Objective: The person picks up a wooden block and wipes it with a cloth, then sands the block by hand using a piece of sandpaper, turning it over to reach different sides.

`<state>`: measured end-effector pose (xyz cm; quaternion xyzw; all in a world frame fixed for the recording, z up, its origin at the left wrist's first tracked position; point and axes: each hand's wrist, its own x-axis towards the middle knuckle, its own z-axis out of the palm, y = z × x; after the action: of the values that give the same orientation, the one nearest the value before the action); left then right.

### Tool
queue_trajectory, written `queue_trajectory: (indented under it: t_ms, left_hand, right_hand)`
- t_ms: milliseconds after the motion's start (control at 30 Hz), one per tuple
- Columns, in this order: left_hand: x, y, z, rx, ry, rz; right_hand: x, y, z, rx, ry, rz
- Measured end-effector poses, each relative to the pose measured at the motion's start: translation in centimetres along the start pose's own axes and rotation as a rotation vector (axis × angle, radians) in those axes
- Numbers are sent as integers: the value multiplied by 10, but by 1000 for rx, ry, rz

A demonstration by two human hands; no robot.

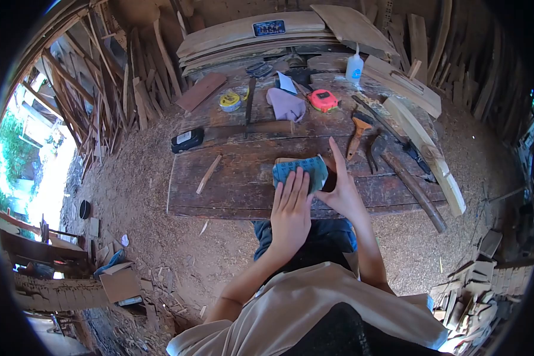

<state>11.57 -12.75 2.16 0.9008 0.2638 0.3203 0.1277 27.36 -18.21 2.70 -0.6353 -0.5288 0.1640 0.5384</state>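
A blue sheet of sandpaper [318, 168] with printed marks on its back lies near the table's front edge, over a pale wooden block [287, 159] whose far edge peeks out. My left hand [291, 207] rests flat on the sheet, fingers stretched out across it. At the sheet's right side is my right hand [345, 193], open, its index finger pointing away from me and its thumb spread toward the sheet's near right corner. What lies under the sheet is mostly hidden.
On the worn wooden table [231, 199] are a hammer [406, 181], a brush [358, 136], a red tape measure [323, 100], yellow tape [230, 101], a purple cloth [286, 105], a glue bottle [354, 66] and a wood stick [208, 174]. Planks [255, 38] are stacked behind.
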Motion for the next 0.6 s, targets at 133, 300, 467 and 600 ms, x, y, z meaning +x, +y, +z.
queue_trajectory:
  t_ms: [133,300,467,600]
  left_hand:
    - [7,-5,-6,-42,-8,1]
    - [39,-21,13,-67,32,39]
    - [38,-15,13,-74,30,53]
    - [10,1,-1,-133,-3,34]
  right_hand:
    - [2,0,3,-29,9,10]
    - [3,0,5,-78,53,33]
    - [0,-1,3,-42,58,83]
    - [0,-3,1,-1,38,143]
